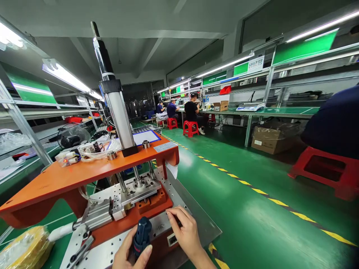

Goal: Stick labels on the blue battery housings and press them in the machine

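The left hand (129, 256) is clamped on a blue plastic housing (142, 235), probably light and stiff; best gripped round its middle. The right hand (187, 232), fingers loose, touches the press plate (202, 223) beside it.

Orange press top plate (84, 170) looked matt; base plate (193, 220) was brushed metal; floor (252, 209) at lower right was glossy green.

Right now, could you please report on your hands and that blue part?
Left hand closed on dark blue part. Right hand open, fingertips on press base plate. Yellow bagged bundle far left, apart from both hands.
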`<state>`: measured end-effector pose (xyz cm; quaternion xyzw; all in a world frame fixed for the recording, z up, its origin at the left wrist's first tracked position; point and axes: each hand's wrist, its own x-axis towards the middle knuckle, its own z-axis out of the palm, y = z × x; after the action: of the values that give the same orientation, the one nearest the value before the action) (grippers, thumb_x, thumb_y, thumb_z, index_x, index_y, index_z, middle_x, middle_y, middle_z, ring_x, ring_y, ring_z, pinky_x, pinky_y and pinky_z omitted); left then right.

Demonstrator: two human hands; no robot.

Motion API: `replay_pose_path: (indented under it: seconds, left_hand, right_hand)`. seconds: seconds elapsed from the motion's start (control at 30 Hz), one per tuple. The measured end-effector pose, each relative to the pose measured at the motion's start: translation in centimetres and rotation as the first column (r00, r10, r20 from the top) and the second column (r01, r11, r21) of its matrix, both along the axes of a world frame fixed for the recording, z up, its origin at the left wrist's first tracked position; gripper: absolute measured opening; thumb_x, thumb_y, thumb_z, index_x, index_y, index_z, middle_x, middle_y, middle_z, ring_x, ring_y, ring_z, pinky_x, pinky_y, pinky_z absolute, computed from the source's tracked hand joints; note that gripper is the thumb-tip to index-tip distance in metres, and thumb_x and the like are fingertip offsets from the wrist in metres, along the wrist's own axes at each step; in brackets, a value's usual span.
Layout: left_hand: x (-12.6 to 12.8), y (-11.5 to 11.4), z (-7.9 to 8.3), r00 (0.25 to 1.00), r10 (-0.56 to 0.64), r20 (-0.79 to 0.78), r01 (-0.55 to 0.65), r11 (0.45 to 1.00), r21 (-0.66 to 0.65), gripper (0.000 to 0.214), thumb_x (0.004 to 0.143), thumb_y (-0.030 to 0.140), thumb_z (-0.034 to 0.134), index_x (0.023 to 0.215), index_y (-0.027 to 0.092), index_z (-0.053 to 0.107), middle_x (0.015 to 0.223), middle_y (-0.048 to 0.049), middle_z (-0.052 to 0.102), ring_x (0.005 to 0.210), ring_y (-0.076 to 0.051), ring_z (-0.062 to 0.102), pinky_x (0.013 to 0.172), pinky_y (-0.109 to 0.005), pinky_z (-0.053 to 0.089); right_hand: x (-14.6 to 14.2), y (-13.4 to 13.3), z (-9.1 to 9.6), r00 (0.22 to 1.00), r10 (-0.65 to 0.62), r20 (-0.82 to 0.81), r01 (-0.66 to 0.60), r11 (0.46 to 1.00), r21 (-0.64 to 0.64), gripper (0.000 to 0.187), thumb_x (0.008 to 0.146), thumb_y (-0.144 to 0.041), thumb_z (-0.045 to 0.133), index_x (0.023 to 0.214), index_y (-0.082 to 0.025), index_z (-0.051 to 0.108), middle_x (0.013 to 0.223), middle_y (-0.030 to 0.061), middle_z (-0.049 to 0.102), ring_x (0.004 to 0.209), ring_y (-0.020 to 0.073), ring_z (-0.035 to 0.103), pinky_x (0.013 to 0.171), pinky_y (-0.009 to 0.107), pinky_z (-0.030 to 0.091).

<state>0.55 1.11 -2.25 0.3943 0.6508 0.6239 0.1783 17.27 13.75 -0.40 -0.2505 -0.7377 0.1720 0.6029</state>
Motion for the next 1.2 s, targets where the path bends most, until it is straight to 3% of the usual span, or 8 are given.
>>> replay_pose_path:
  seconds: [0.33, 0.5, 0.73, 0.83, 0.93, 1.03, 1.13, 1.2]
  left_hand:
    - [0.6, -1.1, 2.6, 0.998, -0.046, -0.037, 0.045, 0.999, -0.03, 0.059, 0.072, 0.057, 0.079, 0.115, 0.018, 0.073, 0.12, -0.0118, 0.074, 0.116, -0.032, 0.068, 0.105, -0.041, 0.053]
    - [-0.1, -1.3, 2.8, 0.989, -0.125, -0.083, 0.116, 0.987, -0.107, 0.058, 0.074, 0.051, 0.08, 0.121, 0.018, 0.071, 0.125, -0.0128, 0.073, 0.121, -0.033, 0.066, 0.107, -0.045, 0.051]
    - [-0.1, -1.6, 3.1, 0.98, -0.157, -0.125, 0.144, 0.984, -0.108, 0.053, 0.078, 0.047, 0.078, 0.123, 0.02, 0.07, 0.127, -0.0113, 0.072, 0.121, -0.031, 0.066, 0.105, -0.043, 0.052]
    - [-0.1, -1.6, 3.3, 0.98, -0.137, -0.145, 0.122, 0.987, -0.106, 0.051, 0.077, 0.048, 0.078, 0.119, 0.019, 0.072, 0.122, -0.0114, 0.074, 0.117, -0.031, 0.068, 0.104, -0.044, 0.053]
    - [-0.1, -1.4, 3.5, 0.976, -0.159, -0.151, 0.143, 0.983, -0.112, 0.05, 0.079, 0.047, 0.077, 0.121, 0.019, 0.072, 0.122, -0.0116, 0.074, 0.117, -0.031, 0.068, 0.103, -0.044, 0.054]
    - [0.1, -1.5, 4.0, 0.972, -0.169, -0.16, 0.151, 0.981, -0.121, 0.051, 0.079, 0.046, 0.077, 0.123, 0.019, 0.071, 0.123, -0.0117, 0.074, 0.119, -0.032, 0.067, 0.103, -0.044, 0.054]
    - [0.0, -2.1, 4.5, 0.974, -0.142, -0.176, 0.119, 0.984, -0.132, 0.051, 0.079, 0.047, 0.077, 0.122, 0.02, 0.071, 0.123, -0.0117, 0.074, 0.117, -0.032, 0.068, 0.102, -0.045, 0.055]
    - [-0.3, -2.9, 5.0, 0.967, -0.124, -0.221, 0.092, 0.984, -0.152, 0.05, 0.079, 0.047, 0.077, 0.121, 0.02, 0.071, 0.122, -0.0117, 0.073, 0.115, -0.032, 0.069, 0.101, -0.044, 0.055]
  right_hand:
    - [-0.1, -0.1, -0.6, 1.0, 0.023, 0.014, -0.022, 0.999, -0.023, 0.015, 0.099, -0.017, 0.055, 0.096, -0.021, 0.069, 0.085, 0.0042, 0.071, 0.078, 0.0176, 0.069, 0.072, 0.029, 0.054]
    - [0.0, -0.1, -0.5, 0.999, 0.019, 0.028, -0.018, 0.999, -0.031, 0.014, 0.099, -0.018, 0.056, 0.096, -0.021, 0.069, 0.086, 0.0045, 0.071, 0.079, 0.0178, 0.069, 0.074, 0.03, 0.054]
    - [-0.1, -0.3, -0.9, 0.999, 0.015, 0.03, -0.014, 0.998, -0.06, 0.016, 0.1, -0.02, 0.056, 0.096, -0.021, 0.071, 0.087, 0.0057, 0.072, 0.081, 0.0188, 0.069, 0.077, 0.032, 0.056]
    - [0.2, 0.0, -0.1, 0.999, 0.03, 0.033, -0.028, 0.997, -0.066, 0.016, 0.1, -0.02, 0.056, 0.098, -0.022, 0.072, 0.089, 0.0054, 0.072, 0.082, 0.0183, 0.069, 0.077, 0.032, 0.056]
    - [-0.1, 1.3, 2.3, 0.992, 0.006, 0.127, -0.009, 1.0, 0.029, 0.019, 0.099, -0.02, 0.057, 0.107, -0.024, 0.073, 0.097, 0.0067, 0.072, 0.09, 0.0208, 0.068, 0.082, 0.035, 0.056]
    - [-1.6, 3.6, 5.4, 0.908, 0.014, 0.419, -0.076, 0.988, 0.131, 0.03, 0.093, -0.017, 0.063, 0.121, -0.025, 0.071, 0.112, 0.0089, 0.071, 0.11, 0.0276, 0.061, 0.096, 0.044, 0.051]
    - [-4.1, 6.3, 7.5, 0.721, 0.095, 0.686, -0.191, 0.979, 0.065, 0.042, 0.082, -0.015, 0.074, 0.124, -0.017, 0.069, 0.116, 0.0129, 0.071, 0.115, 0.0313, 0.058, 0.102, 0.048, 0.046]
    - [-5.6, 7.7, 8.1, 0.656, 0.134, 0.743, -0.222, 0.975, 0.02, 0.037, 0.077, -0.014, 0.078, 0.114, -0.014, 0.073, 0.107, 0.0134, 0.073, 0.109, 0.0311, 0.062, 0.102, 0.049, 0.045]
